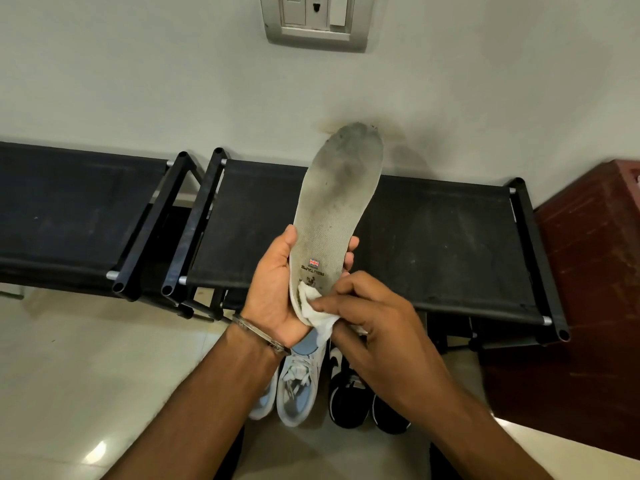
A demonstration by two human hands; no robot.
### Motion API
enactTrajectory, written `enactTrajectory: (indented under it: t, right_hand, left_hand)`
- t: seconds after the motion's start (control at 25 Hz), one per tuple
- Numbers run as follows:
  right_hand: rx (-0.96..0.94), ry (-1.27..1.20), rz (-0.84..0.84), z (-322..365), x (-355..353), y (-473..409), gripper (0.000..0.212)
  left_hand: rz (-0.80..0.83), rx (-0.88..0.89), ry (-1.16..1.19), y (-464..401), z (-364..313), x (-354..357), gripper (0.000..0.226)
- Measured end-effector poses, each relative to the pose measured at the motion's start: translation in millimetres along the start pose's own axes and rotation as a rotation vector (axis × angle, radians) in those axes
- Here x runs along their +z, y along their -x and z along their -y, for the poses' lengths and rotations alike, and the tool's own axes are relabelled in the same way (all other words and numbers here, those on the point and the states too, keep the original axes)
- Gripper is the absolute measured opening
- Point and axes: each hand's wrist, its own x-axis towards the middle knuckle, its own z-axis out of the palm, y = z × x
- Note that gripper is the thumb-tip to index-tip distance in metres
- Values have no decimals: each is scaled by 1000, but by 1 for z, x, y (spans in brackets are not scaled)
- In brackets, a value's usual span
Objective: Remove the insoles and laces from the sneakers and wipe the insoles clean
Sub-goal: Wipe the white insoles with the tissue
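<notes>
Black shoe racks (433,237), maroon cabinet (595,271), perhaps black sneakers (349,400).

The insole (337,206) is looking dirty white with grey-black smudges and a tiny red and blue flag. Touching its heel, the cloth (317,306) is showing white. Below the insole, white and light-blue sneakers (299,382) are sitting beside black sneakers (349,400).

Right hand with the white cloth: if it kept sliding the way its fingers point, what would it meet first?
Probably the left hand. The right hand presses the cloth onto the insole heel, fingers aimed leftward at that palm, though depth is hard to judge.
</notes>
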Motion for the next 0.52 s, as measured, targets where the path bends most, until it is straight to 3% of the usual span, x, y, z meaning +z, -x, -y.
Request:
enactTrajectory:
  t: [0.12,0.32,0.52]
  right_hand:
    - [34,235,-90,-12,-9,-3,20]
    - [36,-110,-1,9,5,3,24]
    - [101,217,-75,-12,-7,-1,16]
  left_hand:
    - [-24,16,-1,0,0,1,64]
    - [-10,-20,5,1,0,2,66]
    - [-37,43,-27,0,0,0,64]
